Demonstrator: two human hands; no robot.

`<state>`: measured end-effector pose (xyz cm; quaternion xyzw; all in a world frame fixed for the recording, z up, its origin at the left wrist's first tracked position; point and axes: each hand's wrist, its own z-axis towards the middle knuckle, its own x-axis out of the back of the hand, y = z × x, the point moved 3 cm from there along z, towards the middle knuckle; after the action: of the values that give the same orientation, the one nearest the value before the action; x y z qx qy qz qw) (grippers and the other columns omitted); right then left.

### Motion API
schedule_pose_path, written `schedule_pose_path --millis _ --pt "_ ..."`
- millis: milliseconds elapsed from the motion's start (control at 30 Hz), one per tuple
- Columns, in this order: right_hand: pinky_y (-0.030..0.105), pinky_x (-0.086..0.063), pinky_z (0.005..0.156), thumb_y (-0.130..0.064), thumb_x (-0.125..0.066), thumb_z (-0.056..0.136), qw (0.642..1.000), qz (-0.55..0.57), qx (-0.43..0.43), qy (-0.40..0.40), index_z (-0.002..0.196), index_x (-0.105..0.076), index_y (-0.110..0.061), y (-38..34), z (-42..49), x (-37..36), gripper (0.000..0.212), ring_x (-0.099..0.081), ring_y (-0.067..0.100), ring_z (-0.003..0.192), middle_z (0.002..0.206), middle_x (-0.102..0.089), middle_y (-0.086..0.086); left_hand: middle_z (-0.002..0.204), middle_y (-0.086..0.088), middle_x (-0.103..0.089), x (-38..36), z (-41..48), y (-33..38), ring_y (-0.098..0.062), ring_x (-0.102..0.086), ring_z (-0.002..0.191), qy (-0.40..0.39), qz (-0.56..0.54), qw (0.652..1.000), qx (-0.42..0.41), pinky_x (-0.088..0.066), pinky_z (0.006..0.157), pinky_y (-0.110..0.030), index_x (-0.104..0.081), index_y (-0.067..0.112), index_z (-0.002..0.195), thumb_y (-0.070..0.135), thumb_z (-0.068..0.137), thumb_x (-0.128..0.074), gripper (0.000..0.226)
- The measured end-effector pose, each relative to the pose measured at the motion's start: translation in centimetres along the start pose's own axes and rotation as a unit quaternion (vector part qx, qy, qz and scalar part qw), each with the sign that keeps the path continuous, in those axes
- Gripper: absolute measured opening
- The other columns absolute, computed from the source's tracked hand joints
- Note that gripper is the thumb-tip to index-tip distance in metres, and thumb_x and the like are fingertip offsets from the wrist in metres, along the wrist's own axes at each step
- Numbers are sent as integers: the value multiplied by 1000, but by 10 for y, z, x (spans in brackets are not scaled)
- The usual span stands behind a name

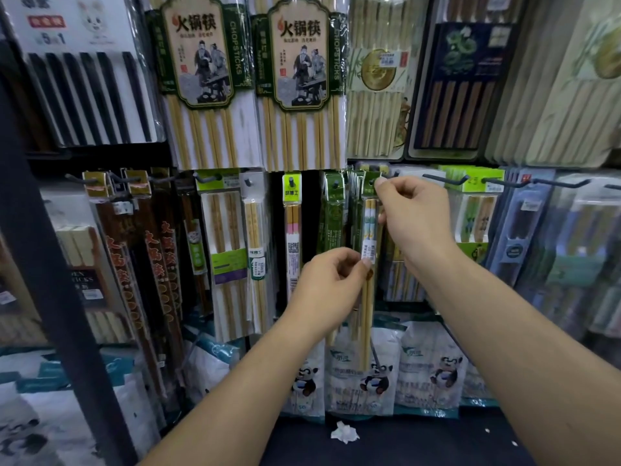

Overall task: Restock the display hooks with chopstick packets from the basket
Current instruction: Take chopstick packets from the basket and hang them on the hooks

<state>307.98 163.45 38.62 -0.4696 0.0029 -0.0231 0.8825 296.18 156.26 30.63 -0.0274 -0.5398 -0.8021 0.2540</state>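
Forearms (235,381) rise from the bottom edge toward the lower row of hooks. The left hand (331,284) pinches a slim packet (369,213) of pale chopsticks at its white label, finger and thumb closed on it. The right hand (415,213) pinches the top corner of the packet's green header (370,183), just beside a dark hook (392,174). So the packet hangs upright between both hands at the rack; the basket is out of view. Whether the header's hole is already over the hook I cannot tell. The risk, as I judge it, lies in that hole: if it misses the tip, the thin card may bend or tear. If either hand lets go early, the packet could drop onto the panda bags (373,381) below. Green packets (334,210) crowd close on the left and could be knocked loose by a sideways nudge.
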Motion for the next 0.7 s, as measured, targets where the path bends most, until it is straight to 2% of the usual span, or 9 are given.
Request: schedule_pose_path --millis 100,200,267,333,400,467,600,700 --pt "23 -48 65 -26 -64 96 1000 -3 5 -2 70 -68 -13 0 3 -1 30 -54 9 53 48 -55 -7 83 -3 -72 1 1 0 -27 -70 73 5 2 1000 -2 -61 70 -53 -71 31 90 40 100 -61 16" --pt "17 -47 61 -27 -64 96 1000 -6 10 0 69 -68 -15 2 5 -1 30 -53 8 52 47 -55 -7 83 -3 -72 1 1 0 -28 -70 70 6 -3 1000 -5 -60 67 -52 -71 31 91 39 100 -61 16" --pt "18 -46 63 -27 -63 97 1000 -18 18 2 70 -68 -11 4 5 -1 31 -54 5 54 48 -56 -9 82 -3 -72 1 1 -2 -27 -70 71 7 3 1000 -4 -61 69 -52 -72 30 92 38 100 -61 16" --pt "22 -44 65 -28 -63 97 999 -45 30 3 71 -69 -11 7 4 -1 31 -55 -2 58 49 -58 -15 78 1 -73 1 1 -4 -18 -70 70 7 30 1000 -7 -63 68 -44 -73 28 96 38 100 -61 16" --pt "21 -41 62 -31 -63 97 997 -74 39 -1 74 -71 -19 8 2 0 28 -53 -4 57 52 -58 -19 73 9 -70 2 -2 -4 -5 -67 67 9 112 993 -28 -58 62 -26 -73 28 100 40 100 -60 18" --pt "18 -40 60 -33 -64 96 995 -92 45 4 76 -70 -25 9 -3 3 22 -55 -6 59 58 -61 -19 71 15 -67 7 -6 -2 -1 -63 66 33 207 976 -54 -53 58 -22 -72 30 101 41 100 -57 19" --pt "14 -43 63 -30 -66 95 994 -78 63 35 82 -64 -30 8 -24 11 12 -57 -5 68 75 -64 -12 84 16 -61 25 -11 1 -1 -59 77 123 219 964 -85 -53 67 -28 -65 28 97 37 101 -53 15" --pt "9 -47 66 -26 -61 98 992 -71 102 -9 93 -63 -34 12 -55 5 10 -60 -7 81 86 -65 -18 100 16 -59 32 -11 3 -2 -59 91 157 195 962 -104 -54 79 -28 -62 25 111 31 102 -52 15"
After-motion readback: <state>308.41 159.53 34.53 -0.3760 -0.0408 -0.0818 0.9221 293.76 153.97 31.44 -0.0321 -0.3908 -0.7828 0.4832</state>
